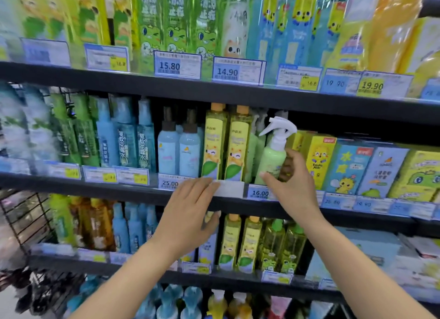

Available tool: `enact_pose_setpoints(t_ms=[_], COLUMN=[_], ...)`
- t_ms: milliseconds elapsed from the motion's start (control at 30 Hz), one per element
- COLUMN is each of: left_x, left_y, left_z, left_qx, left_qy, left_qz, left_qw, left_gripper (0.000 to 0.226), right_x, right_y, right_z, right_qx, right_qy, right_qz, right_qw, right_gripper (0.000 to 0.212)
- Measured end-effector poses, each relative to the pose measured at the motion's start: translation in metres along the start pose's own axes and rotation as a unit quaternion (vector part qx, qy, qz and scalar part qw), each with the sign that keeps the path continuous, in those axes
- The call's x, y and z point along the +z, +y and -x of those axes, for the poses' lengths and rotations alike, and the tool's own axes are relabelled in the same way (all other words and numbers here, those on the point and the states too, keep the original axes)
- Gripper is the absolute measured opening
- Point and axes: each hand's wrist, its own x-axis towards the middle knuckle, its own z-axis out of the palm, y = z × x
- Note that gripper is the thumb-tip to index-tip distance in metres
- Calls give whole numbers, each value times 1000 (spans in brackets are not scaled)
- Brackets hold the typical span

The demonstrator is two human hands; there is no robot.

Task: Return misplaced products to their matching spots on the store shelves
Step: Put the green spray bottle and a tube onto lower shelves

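Item: pale green plastic spray bottle with white trigger head (pixel 273 152), middle black metal shelf (pixel 238 205), tilted between yellow boxes and green bottles. Your right hand (pixel 294 187) holds it; left hand (pixel 190 208) flat, fingers straight. Step: seating it. Next: stand it upright. Surroundings: stocked store aisle.

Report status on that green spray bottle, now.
Right hand grips the green spray bottle, tilted, at the middle shelf. Left hand open, flat against the shelf edge. Yellow bottles close on its left; yellow box on its right.
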Motion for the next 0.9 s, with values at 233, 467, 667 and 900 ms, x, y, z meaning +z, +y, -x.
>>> enact_pose_setpoints(t_ms=[233, 467, 667, 900], left_x=[-1, -9, -17, 0], left_y=[-5, 1, 33, 98], left_z=[1, -5, -18, -30], left_qx=[19, 26, 65, 153], left_qy=[-1, 14, 53, 61], left_qz=[5, 28, 90, 163], left_qw=[1000, 999, 992, 973], left_gripper=[54, 53, 49, 45], right_x=[8, 9, -14, -81], right_y=[-1, -1, -8, -10], right_z=[-8, -5, 20, 85], right_qx=[13, 9, -38, -92], right_qy=[-8, -15, 7, -15], right_qz=[45, 75, 129, 198], right_qw=[999, 997, 991, 976], right_gripper=[72, 75, 65, 44])
